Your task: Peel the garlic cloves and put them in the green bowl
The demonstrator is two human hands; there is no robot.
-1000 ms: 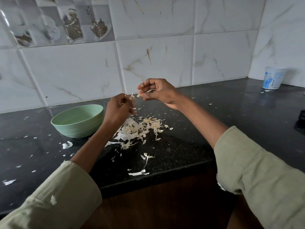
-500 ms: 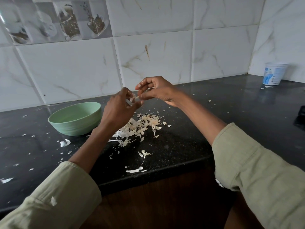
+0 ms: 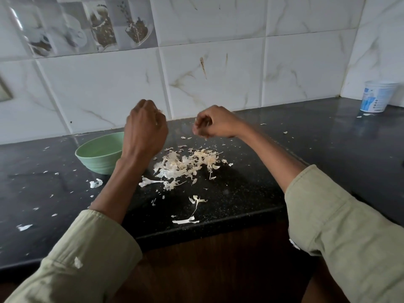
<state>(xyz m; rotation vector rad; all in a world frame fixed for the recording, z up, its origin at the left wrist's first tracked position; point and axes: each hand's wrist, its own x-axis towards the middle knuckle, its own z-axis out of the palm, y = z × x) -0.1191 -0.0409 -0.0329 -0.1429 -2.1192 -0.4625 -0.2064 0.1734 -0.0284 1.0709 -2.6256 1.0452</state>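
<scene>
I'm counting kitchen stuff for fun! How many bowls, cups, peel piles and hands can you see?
Green bowl: 1
White cup: 1
Big pile of garlic peels: 1
Hands: 2, the left hand and the right hand
Total: 5

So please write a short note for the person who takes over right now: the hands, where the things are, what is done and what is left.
Left hand: raised above the counter, fingers curled; whether it holds a clove is hidden.
Right hand: raised, fingers curled, with a small pale bit at the fingertips.
Round pale green bowl: on the black stone counter, just left of the left wrist; its contents are not visible.
Pile of papery garlic skins: between the arms.
Done: much peeling.
Left: finish this clove, put it into the bowl.
</scene>
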